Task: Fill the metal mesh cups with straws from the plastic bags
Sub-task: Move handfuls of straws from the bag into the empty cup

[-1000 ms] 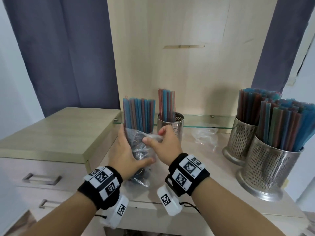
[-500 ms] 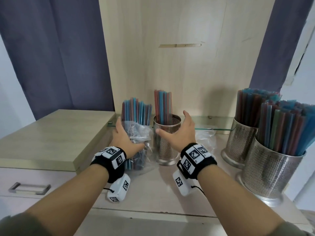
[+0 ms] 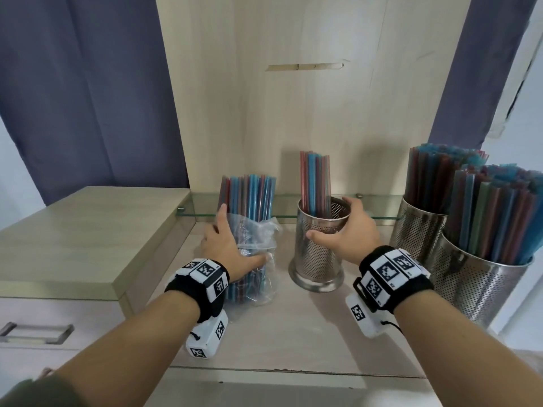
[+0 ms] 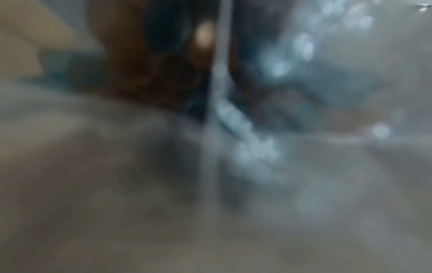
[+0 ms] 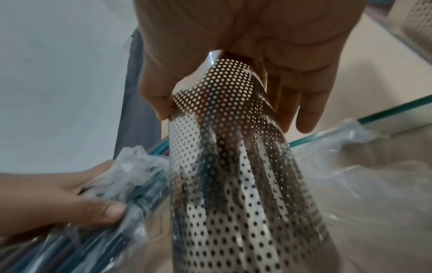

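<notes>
A clear plastic bag (image 3: 258, 236) of blue and red straws (image 3: 249, 195) stands upright on the counter. My left hand (image 3: 235, 239) grips it around the middle, thumb in front. Just to its right stands a metal mesh cup (image 3: 317, 259) with a few straws (image 3: 314, 180) in it. My right hand (image 3: 335, 224) holds this cup near the rim, thumb on the front wall and fingers behind. The right wrist view shows the cup (image 5: 233, 184) between thumb and fingers (image 5: 304, 114), with the bag (image 5: 131, 177) and left hand (image 5: 70, 199) beside it. The left wrist view is a blur of plastic.
Two mesh cups packed full of straws (image 3: 420, 230) (image 3: 482, 283) stand at the right. A low glass shelf (image 3: 379, 207) runs along the wooden back panel. A raised cabinet top (image 3: 88, 230) borders the left. An empty plastic bag (image 5: 362, 175) lies behind the cup.
My right hand let go of the bag, moved right and took hold of the mesh cup. The left hand moved the bag of straws back, upright beside the cup.
</notes>
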The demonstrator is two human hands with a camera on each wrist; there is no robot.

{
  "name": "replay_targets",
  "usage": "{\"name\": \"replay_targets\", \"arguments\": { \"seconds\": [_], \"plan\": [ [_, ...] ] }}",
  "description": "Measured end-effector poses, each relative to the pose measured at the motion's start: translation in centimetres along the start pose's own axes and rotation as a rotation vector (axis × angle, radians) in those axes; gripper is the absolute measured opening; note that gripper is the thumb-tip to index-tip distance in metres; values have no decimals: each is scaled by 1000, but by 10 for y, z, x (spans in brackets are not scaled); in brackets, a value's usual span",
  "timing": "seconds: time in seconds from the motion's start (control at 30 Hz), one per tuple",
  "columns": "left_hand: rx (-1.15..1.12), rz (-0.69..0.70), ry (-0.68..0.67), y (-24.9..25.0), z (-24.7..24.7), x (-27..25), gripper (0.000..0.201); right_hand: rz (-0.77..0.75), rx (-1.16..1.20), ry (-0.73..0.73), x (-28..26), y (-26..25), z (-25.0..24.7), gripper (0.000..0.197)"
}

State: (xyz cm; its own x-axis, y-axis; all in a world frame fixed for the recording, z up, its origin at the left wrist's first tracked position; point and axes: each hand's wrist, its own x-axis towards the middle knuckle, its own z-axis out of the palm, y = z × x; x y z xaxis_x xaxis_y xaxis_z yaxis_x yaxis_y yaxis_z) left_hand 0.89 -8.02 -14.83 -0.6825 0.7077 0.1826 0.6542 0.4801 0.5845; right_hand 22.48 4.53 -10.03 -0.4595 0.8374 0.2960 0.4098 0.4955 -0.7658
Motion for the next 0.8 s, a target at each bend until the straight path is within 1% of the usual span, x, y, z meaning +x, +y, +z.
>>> {"name": "replay_targets", "arguments": {
  "seconds": [0.1, 0.17, 0.23, 0.27, 0.3, 0.33, 0.37, 0.4, 0.43, 0.47, 0.5, 0.53, 0.57, 0.6, 0.63, 0.67, 0.73, 0.77, 0.8],
  "plan": [
    [60, 7, -10, -1, 0, 2, 150, 33, -57, -7, 1, 2, -10, 101],
    [76, 4, -11, -1, -1, 3, 150, 72, -111, -49, 4, 2, -15, 105],
    [90, 0, 3, 1, 1, 2, 147, 140, -193, -86, 6, -3, -17, 115],
    [93, -6, 14, 3, 2, 1, 145, 164, -272, -77, 5, -7, -16, 121],
    [89, -13, 25, 6, 5, 0, 143, 154, -368, -32, 3, -13, -15, 125],
    [76, -19, 33, 8, 7, -1, 143, 82, -442, 53, -1, -21, -13, 123],
    [55, -29, 40, 10, 9, -2, 142, -53, -456, 152, -6, -30, -9, 116],
    [26, -43, 46, 11, 10, -2, 143, -210, -403, 214, -11, -42, -5, 104],
    [-4, -58, 49, 10, 11, -1, 143, -333, -320, 212, -16, -55, 1, 91],
    [-25, -69, 46, 8, 11, 0, 144, -394, -236, 149, -17, -68, 10, 77],
    [-36, -79, 43, 6, 11, 3, 144, -390, -190, 38, -16, -79, 18, 66],
    [-44, -87, 41, 4, 12, 5, 146, -333, -175, -93, -14, -88, 26, 60],
    [-55, -97, 44, 3, 11, 7, 147, -240, -159, -208, -8, -95, 36, 58],
    [-67, -106, 47, 3, 11, 8, 147, -124, -128, -287, 1, -99, 45, 56],
    [-74, -115, 52, 2, 11, 9, 148, -16, -97, -327, 11, -101, 55, 53],
    [-75, -120, 55, 2, 11, 9, 147, 63, -75, -338, 22, -102, 64, 46],
    [-66, -121, 61, 2, 12, 10, 143, 165, -63, -300, 45, -99, 82, 31],
    [-63, -120, 70, 2, 13, 9, 141, 204, -77, -267, 53, -98, 89, 29],
    [-64, -119, 81, 2, 14, 9, 139, 231, -103, -251, 59, -96, 96, 33]
  ]
}}
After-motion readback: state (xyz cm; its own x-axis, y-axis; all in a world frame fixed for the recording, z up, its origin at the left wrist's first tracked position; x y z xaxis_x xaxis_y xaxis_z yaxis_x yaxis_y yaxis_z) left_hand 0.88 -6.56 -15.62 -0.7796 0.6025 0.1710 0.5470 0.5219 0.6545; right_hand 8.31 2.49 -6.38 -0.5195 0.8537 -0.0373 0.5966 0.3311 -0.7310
